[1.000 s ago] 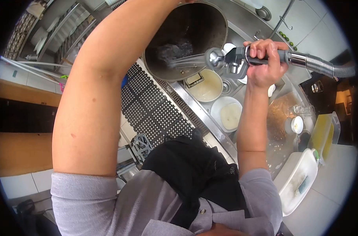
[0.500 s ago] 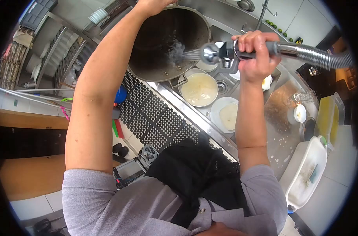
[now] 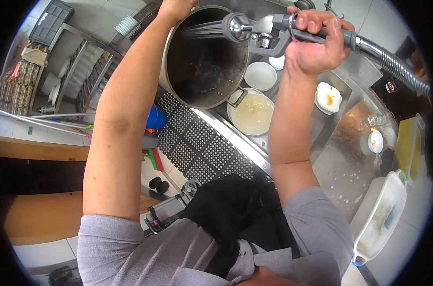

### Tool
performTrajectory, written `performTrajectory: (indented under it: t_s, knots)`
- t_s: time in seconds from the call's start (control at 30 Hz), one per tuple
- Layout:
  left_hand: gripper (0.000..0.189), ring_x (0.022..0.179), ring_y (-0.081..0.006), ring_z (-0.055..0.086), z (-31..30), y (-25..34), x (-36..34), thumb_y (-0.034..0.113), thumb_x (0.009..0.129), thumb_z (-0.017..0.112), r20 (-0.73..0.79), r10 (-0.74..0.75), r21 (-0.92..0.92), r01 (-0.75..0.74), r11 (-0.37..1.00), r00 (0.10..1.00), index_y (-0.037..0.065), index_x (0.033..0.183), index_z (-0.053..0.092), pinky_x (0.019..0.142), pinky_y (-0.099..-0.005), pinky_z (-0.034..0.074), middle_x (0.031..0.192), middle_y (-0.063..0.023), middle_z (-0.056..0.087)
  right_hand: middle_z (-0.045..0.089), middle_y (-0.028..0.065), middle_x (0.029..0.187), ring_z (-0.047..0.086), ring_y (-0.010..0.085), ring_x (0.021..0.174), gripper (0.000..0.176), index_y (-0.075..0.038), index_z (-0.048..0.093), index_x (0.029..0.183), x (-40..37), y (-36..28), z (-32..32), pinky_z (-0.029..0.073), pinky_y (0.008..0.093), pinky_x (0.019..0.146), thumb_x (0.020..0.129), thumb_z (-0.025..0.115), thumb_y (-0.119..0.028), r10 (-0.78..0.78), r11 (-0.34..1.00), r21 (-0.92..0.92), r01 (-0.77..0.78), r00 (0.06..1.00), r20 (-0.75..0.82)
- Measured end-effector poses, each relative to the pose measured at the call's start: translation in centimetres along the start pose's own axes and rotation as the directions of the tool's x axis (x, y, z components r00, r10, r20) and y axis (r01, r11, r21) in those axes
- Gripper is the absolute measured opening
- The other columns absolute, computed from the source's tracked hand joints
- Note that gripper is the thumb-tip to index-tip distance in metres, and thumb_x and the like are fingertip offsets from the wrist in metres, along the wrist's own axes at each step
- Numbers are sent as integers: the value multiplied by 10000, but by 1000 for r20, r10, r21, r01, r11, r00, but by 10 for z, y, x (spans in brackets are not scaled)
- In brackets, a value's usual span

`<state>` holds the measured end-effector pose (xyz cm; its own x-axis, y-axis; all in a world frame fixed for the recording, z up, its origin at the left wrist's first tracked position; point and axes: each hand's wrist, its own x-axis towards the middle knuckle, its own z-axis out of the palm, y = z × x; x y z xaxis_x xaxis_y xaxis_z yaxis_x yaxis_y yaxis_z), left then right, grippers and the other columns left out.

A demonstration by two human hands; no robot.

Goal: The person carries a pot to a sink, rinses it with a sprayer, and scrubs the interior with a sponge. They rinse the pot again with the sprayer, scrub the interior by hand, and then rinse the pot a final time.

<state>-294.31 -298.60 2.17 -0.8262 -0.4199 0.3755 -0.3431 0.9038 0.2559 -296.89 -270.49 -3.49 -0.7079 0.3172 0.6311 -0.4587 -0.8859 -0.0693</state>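
Note:
My right hand (image 3: 319,40) is wrapped around the grip of a pre-rinse sprayer (image 3: 271,35), its round head pointing left. Streams of water leave the head and enter a large dark-walled stockpot (image 3: 202,62). The pot leans with its mouth toward me, and small pale bits and a little water lie inside. At the pot's far rim, my left hand (image 3: 178,8) closes on it, though the frame's top edge cuts off part of the fingers. Below the pot's near handle (image 3: 236,97) sits a bowl of cloudy liquid (image 3: 252,113). A white bowl (image 3: 260,76) is beside it.
A steel sink edge (image 3: 235,136) runs before me, with a perforated black mat (image 3: 197,143) on the floor. At right are square white dishes (image 3: 328,98), a small bowl (image 3: 375,142), and a white basin (image 3: 381,217). A dish rack (image 3: 78,66) stands left.
The sprayer in my right hand has moved up, its water now striking higher in the pot. The pot has turned a little in my left hand, and the view has shifted.

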Motion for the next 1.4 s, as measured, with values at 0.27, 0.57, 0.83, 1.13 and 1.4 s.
performTrajectory:
  t_s: [0.27, 0.57, 0.83, 1.13, 1.4]
  knots:
    - [524, 812, -324, 697, -1, -2, -7, 485, 919, 570, 58, -1, -58, 5, 998, 998, -14, 904, 726, 769, -415, 515, 833, -231, 699, 478, 91, 590, 505, 222, 554, 57, -79, 496, 825, -5, 8, -3, 530, 545, 641, 862, 500, -123, 133, 987, 86, -136, 990, 35]
    - [495, 799, -328, 694, 1, 13, -10, 472, 919, 580, 69, -19, -32, 22, 999, 997, 1, 871, 727, 766, -418, 516, 817, -220, 700, 473, 102, 579, 500, 225, 529, 75, -41, 474, 812, 2, -3, -4, 534, 545, 622, 847, 510, -97, 2, 998, -65, -5, 999, -41]
    - [509, 819, -300, 699, 6, 12, -4, 483, 930, 560, 89, 26, -49, -22, 999, 996, 5, 900, 735, 784, -400, 522, 849, -204, 713, 493, 103, 615, 501, 212, 566, 70, -41, 491, 832, -3, -17, -14, 539, 531, 671, 877, 511, -91, 77, 994, -79, -74, 997, 31]
    - [510, 815, -311, 701, 3, 10, -10, 467, 926, 568, 80, 32, -92, -25, 995, 996, -18, 917, 727, 775, -407, 522, 842, -217, 709, 496, 97, 632, 507, 206, 576, 54, -24, 495, 866, -6, -9, -26, 553, 512, 669, 877, 521, -69, 13, 972, -233, 29, 984, 179]
    - [497, 821, -337, 698, 7, 12, -6, 462, 914, 585, 69, 56, -71, -51, 996, 996, -15, 900, 726, 780, -419, 522, 828, -234, 698, 490, 97, 616, 500, 205, 555, 65, -14, 499, 863, -3, -4, -19, 548, 514, 649, 879, 516, -75, 169, 963, -227, -148, 983, 78]
